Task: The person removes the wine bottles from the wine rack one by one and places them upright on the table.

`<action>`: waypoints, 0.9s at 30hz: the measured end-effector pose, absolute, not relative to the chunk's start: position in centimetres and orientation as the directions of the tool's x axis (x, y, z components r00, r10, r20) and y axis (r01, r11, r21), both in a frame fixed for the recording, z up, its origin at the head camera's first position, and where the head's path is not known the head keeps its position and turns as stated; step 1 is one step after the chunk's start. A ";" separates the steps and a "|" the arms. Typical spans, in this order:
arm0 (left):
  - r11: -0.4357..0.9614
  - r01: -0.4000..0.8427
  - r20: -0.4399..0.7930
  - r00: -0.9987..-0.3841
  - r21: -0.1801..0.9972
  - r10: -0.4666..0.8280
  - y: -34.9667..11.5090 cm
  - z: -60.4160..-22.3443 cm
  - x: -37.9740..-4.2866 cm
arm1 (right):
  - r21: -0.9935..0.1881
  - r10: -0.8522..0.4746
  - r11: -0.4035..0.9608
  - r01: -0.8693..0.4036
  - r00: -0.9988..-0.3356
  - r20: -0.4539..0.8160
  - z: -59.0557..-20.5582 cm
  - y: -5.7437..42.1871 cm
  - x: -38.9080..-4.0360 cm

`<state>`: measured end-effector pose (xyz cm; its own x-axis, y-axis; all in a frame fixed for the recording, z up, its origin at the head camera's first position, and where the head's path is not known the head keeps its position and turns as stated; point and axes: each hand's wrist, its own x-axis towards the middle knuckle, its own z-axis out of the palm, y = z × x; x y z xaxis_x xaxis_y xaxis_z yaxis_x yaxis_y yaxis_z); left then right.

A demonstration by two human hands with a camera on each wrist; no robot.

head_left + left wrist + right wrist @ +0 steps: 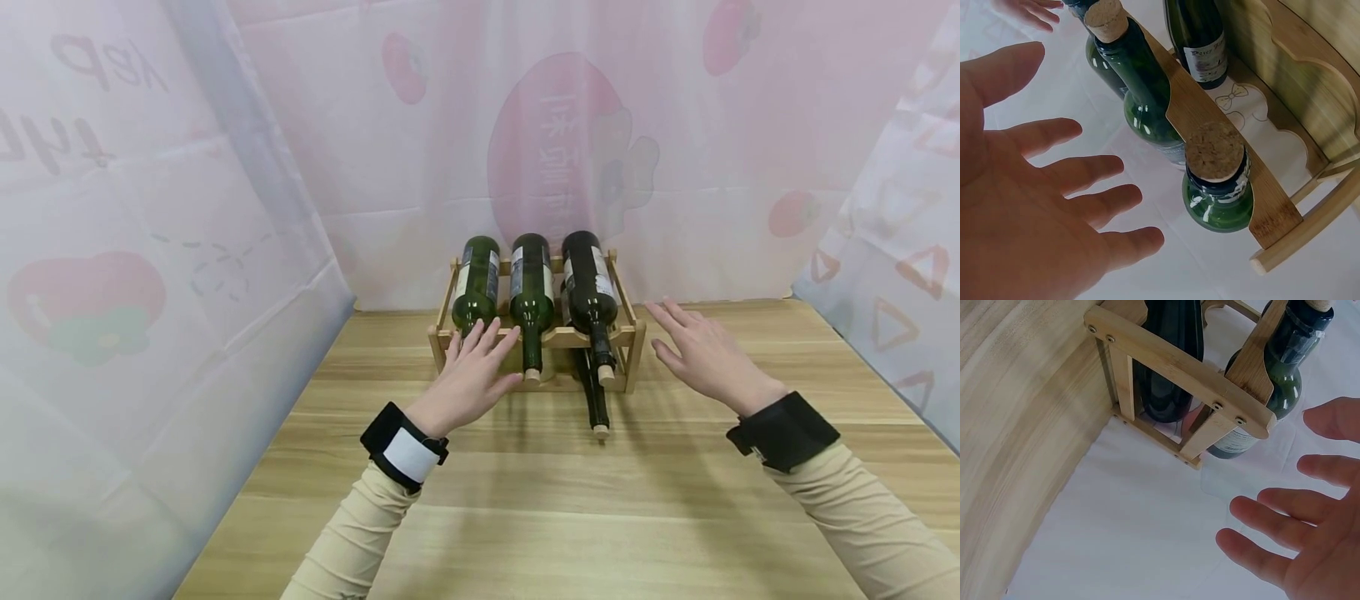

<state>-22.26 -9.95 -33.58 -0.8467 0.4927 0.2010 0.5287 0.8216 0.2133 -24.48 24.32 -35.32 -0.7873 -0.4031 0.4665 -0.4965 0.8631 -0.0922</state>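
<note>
A small wooden wine rack (634, 337) holds three corked wine bottles side by side on top, necks toward me. The left bottle (476, 287) and middle bottle (532, 304) are green; the right bottle (590, 287) looks darker. A fourth bottle (596, 404) lies on the lower tier, its neck sticking out below. My left hand (467, 382), fingers spread, overlaps the left bottle's neck in the head view. In the left wrist view its fingertips are apart from the cork (1214, 151). Beside the rack's right end, my right hand (708, 357) has its fingers extended and holds nothing.
The rack stands on a wood-grain table (540, 517) near its back edge. A pale printed curtain (420, 167) hangs behind, and similar cloth (150, 333) covers the left and right sides.
</note>
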 end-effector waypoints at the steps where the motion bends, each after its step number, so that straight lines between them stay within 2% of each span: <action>1: 0.821 0.530 0.198 -0.846 0.214 0.494 -9.9 -33.6 -22.3 | -0.092 -0.403 0.864 -0.495 -0.788 0.465 -35.3 24.3 -24.5; 27: 0.785 0.585 0.195 -0.810 0.202 0.553 -7.8 -33.5 -22.1 | -0.099 -0.419 0.859 -0.502 -0.801 0.427 -35.0 23.3 -24.6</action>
<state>-22.08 -7.76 -33.54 -0.8099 0.5532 0.1950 0.5851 0.7854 0.2019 -24.64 23.32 -35.00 -0.8015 -0.4187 0.4270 -0.5016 0.8594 -0.0989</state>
